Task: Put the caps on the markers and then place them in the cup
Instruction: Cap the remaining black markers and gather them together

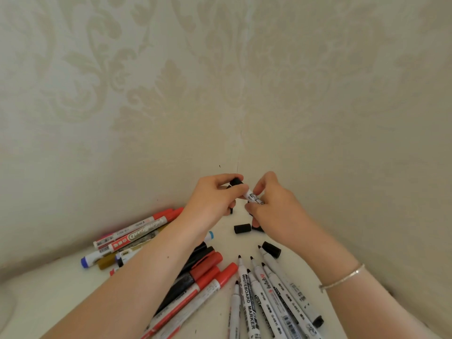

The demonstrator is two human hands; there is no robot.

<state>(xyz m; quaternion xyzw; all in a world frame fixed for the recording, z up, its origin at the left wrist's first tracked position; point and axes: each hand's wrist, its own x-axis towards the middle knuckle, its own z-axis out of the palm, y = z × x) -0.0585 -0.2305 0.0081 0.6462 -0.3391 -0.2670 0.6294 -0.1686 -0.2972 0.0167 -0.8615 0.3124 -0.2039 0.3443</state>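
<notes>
Markers lie spread over a pale tabletop (61,302) set against a wall with damask-patterned wallpaper (146,81), and one white whiteboard marker (252,195) is held up between both hands at the far middle of the scene. The left hand (212,199) curls its fingers round the marker's black cap (236,181), which sits at the marker's far end. The right hand (274,204) pinches the white barrel from the other side, thumb and fingers bent round it. A silver bracelet (342,277) circles the right wrist.

Just near of the hands, a loose black cap (242,228) lies on its side on the tabletop, with another black cap (272,249) a little nearer and to the right, close to an uncapped tip. Near of these, a fan of uncapped white markers (264,302) points its black tips toward the far side; one reads WHITEBOARD MARKER. To their left, partly under the left forearm, lie capped red markers (208,280) and a black one (181,282). Farther left sits another heap of capped markers (132,233), red, blue and gold among them.
</notes>
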